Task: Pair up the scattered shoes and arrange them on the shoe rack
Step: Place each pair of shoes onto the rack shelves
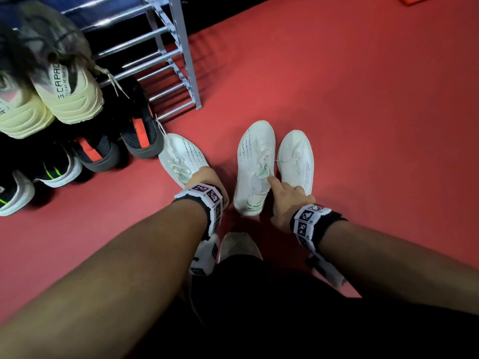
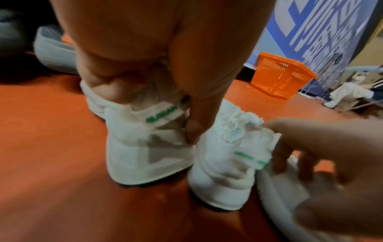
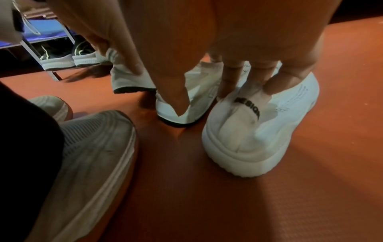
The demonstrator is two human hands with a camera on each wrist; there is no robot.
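Three white shoes stand on the red floor. My left hand (image 1: 204, 181) grips the left shoe (image 1: 181, 154) at its collar, fingers inside and thumb outside by the green heel label (image 2: 161, 117). Its green-labelled match (image 1: 255, 167) stands in the middle. My right hand (image 1: 285, 194) hooks its fingers (image 3: 254, 81) into the collar of the right shoe (image 3: 248, 139), which carries a black-lettered heel tab. One finger of that hand rests on the middle shoe's tongue. The grey metal shoe rack (image 1: 178, 55) stands at the upper left.
Pale yellow sneakers (image 1: 70, 97), black-and-red shoes (image 1: 140, 130) and black shoes with neon green stripes (image 1: 57, 172) sit at the rack's left part. An orange basket (image 2: 279, 77) stands farther off. My own grey shoe (image 3: 93, 155) is near the hands.
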